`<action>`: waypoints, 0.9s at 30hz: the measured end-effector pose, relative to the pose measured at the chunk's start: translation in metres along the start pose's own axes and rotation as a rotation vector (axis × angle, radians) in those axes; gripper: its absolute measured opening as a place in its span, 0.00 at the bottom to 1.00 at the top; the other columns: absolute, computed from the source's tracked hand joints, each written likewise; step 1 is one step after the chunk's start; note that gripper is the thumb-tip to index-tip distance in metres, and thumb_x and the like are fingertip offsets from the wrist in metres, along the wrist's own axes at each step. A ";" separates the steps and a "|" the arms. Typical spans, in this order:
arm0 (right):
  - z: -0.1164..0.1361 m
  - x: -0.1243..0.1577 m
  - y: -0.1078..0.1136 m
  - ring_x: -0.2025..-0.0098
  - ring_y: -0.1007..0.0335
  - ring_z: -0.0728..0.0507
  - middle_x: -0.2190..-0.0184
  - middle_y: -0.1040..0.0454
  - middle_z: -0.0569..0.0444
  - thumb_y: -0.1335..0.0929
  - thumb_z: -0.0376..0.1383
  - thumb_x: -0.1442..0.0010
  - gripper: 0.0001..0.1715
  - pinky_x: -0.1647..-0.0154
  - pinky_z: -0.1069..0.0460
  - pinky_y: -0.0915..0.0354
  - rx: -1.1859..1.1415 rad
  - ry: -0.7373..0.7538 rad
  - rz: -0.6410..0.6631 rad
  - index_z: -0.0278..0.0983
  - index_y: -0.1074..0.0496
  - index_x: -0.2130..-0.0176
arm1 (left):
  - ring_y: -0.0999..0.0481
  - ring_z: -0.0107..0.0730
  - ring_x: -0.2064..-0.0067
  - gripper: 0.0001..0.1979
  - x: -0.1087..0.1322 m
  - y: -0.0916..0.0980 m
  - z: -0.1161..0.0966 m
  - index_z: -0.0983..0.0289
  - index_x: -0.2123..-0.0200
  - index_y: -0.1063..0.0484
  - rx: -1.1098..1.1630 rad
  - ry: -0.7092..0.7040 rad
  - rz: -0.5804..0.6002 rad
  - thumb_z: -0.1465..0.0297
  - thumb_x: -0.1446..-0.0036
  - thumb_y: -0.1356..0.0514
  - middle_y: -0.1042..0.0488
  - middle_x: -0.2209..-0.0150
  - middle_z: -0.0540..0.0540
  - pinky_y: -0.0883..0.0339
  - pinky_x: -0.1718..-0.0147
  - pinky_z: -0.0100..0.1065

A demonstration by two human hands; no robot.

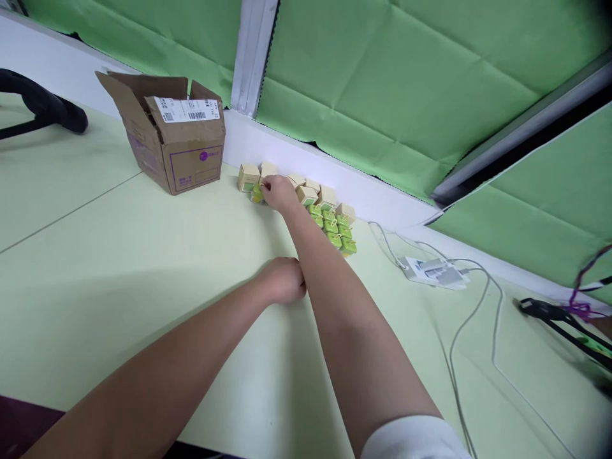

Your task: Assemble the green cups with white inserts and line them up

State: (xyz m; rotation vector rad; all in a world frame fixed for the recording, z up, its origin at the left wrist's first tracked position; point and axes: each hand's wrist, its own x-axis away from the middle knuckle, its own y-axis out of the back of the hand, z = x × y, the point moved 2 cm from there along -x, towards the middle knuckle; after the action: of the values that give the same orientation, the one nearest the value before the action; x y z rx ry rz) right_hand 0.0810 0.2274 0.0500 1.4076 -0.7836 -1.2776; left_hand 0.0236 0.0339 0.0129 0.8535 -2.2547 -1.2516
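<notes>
My right hand (281,193) reaches to the back of the table, its thumb and finger pinched at the top of a small green-and-yellow packet (257,194). That packet sits in front of a small tan box (248,178). My left hand (283,280) is curled closed on the table, close by my right forearm, which hides part of its fingers; what it may hold does not show. Right of my right wrist stands a cluster of small green packets (329,226) with pale string loops. Behind them is a row of several small tan boxes (326,197).
An open cardboard box (191,153) stands at the back left. A white power strip (434,272) with grey cables (495,331) lies to the right. Black objects are at the left (48,108) and right (545,310) edges. Green sheets (382,76) cover the back.
</notes>
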 end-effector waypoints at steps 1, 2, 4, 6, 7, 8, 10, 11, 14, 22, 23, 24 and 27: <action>0.000 0.000 0.000 0.54 0.27 0.37 0.57 0.20 0.45 0.39 0.34 0.32 0.16 0.50 0.46 0.33 -0.004 0.002 -0.002 0.37 0.22 0.57 | 0.21 0.45 0.65 0.07 0.000 0.000 0.000 0.61 0.67 0.24 0.001 -0.003 -0.001 0.70 0.43 0.43 0.18 0.63 0.57 0.45 0.75 0.36; 0.000 0.001 0.000 0.55 0.27 0.37 0.58 0.20 0.45 0.39 0.33 0.33 0.16 0.50 0.46 0.33 -0.007 0.006 -0.005 0.37 0.22 0.57 | 0.21 0.45 0.64 0.07 0.000 0.000 0.000 0.62 0.67 0.24 0.001 -0.010 -0.003 0.71 0.42 0.43 0.18 0.63 0.57 0.44 0.75 0.36; 0.001 0.003 0.002 0.55 0.26 0.38 0.59 0.19 0.46 0.38 0.33 0.33 0.16 0.50 0.47 0.34 -0.014 0.013 -0.010 0.37 0.21 0.57 | 0.21 0.44 0.64 0.08 0.000 0.000 0.000 0.62 0.67 0.23 -0.010 -0.026 -0.007 0.71 0.42 0.43 0.18 0.62 0.58 0.43 0.74 0.36; 0.003 0.006 0.004 0.55 0.26 0.39 0.59 0.19 0.46 0.38 0.32 0.34 0.16 0.50 0.48 0.34 -0.024 0.014 -0.007 0.36 0.21 0.58 | 0.22 0.44 0.65 0.09 0.000 0.000 0.000 0.63 0.67 0.23 -0.026 -0.040 -0.007 0.71 0.41 0.43 0.18 0.63 0.59 0.41 0.72 0.37; 0.003 0.007 0.005 0.56 0.26 0.39 0.59 0.19 0.47 0.38 0.31 0.34 0.16 0.50 0.48 0.34 -0.029 0.012 -0.005 0.36 0.21 0.57 | 0.22 0.44 0.65 0.09 -0.001 -0.001 0.001 0.63 0.67 0.22 -0.031 -0.048 -0.007 0.71 0.40 0.44 0.18 0.62 0.59 0.40 0.72 0.37; 0.004 0.009 0.006 0.56 0.26 0.39 0.60 0.19 0.47 0.38 0.31 0.34 0.16 0.51 0.49 0.34 -0.035 0.009 -0.003 0.36 0.21 0.57 | 0.21 0.45 0.64 0.10 -0.001 -0.001 0.001 0.63 0.66 0.22 -0.036 -0.053 -0.010 0.71 0.40 0.44 0.18 0.62 0.59 0.40 0.71 0.37; 0.006 0.012 0.007 0.55 0.26 0.39 0.60 0.19 0.47 0.37 0.32 0.34 0.15 0.51 0.49 0.33 -0.048 0.007 -0.003 0.36 0.21 0.58 | 0.21 0.45 0.63 0.11 -0.001 -0.002 0.002 0.63 0.65 0.21 -0.042 -0.057 -0.020 0.71 0.39 0.44 0.18 0.62 0.60 0.39 0.70 0.37; 0.007 0.014 0.008 0.55 0.26 0.39 0.60 0.19 0.47 0.37 0.32 0.34 0.15 0.51 0.49 0.33 -0.055 0.010 -0.005 0.36 0.21 0.58 | 0.21 0.45 0.63 0.12 -0.002 -0.003 0.003 0.64 0.65 0.21 -0.045 -0.059 -0.028 0.71 0.39 0.45 0.18 0.62 0.60 0.39 0.70 0.37; 0.009 0.021 0.010 0.55 0.26 0.40 0.60 0.19 0.48 0.37 0.32 0.33 0.14 0.51 0.49 0.33 -0.072 0.037 -0.003 0.36 0.21 0.59 | 0.21 0.45 0.63 0.14 -0.002 -0.005 0.005 0.64 0.65 0.20 -0.043 -0.069 -0.050 0.70 0.37 0.47 0.18 0.62 0.61 0.39 0.71 0.37; 0.011 0.032 0.011 0.51 0.26 0.40 0.56 0.19 0.47 0.36 0.37 0.32 0.15 0.47 0.48 0.34 -0.120 0.060 -0.005 0.36 0.21 0.57 | 0.22 0.42 0.67 0.14 0.000 -0.004 0.006 0.63 0.66 0.21 -0.008 -0.080 -0.095 0.70 0.38 0.47 0.19 0.64 0.59 0.43 0.74 0.36; 0.010 0.033 0.010 0.49 0.27 0.39 0.54 0.20 0.46 0.35 0.40 0.32 0.16 0.46 0.47 0.34 -0.138 0.044 -0.005 0.36 0.21 0.54 | 0.22 0.42 0.66 0.13 0.000 -0.003 0.006 0.63 0.66 0.21 -0.004 -0.077 -0.093 0.69 0.38 0.47 0.19 0.64 0.59 0.43 0.74 0.36; 0.010 0.033 0.009 0.47 0.27 0.37 0.51 0.20 0.44 0.34 0.44 0.33 0.19 0.45 0.46 0.34 -0.162 0.022 0.002 0.36 0.22 0.50 | 0.22 0.42 0.66 0.13 0.000 -0.002 0.005 0.63 0.65 0.21 0.003 -0.073 -0.089 0.69 0.38 0.47 0.18 0.64 0.59 0.43 0.74 0.36; 0.007 0.034 0.003 0.46 0.27 0.36 0.47 0.22 0.43 0.28 0.49 0.39 0.29 0.45 0.45 0.33 -0.235 -0.017 0.060 0.36 0.26 0.45 | 0.21 0.42 0.65 0.12 0.001 -0.001 0.004 0.63 0.64 0.21 0.033 -0.059 -0.078 0.69 0.39 0.45 0.18 0.62 0.59 0.41 0.74 0.35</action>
State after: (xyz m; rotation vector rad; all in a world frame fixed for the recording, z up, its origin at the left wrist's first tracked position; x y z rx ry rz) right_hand 0.0819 0.1933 0.0442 1.1781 -0.6591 -1.2914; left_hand 0.0203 0.0355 0.0100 0.9359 -2.3147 -1.2934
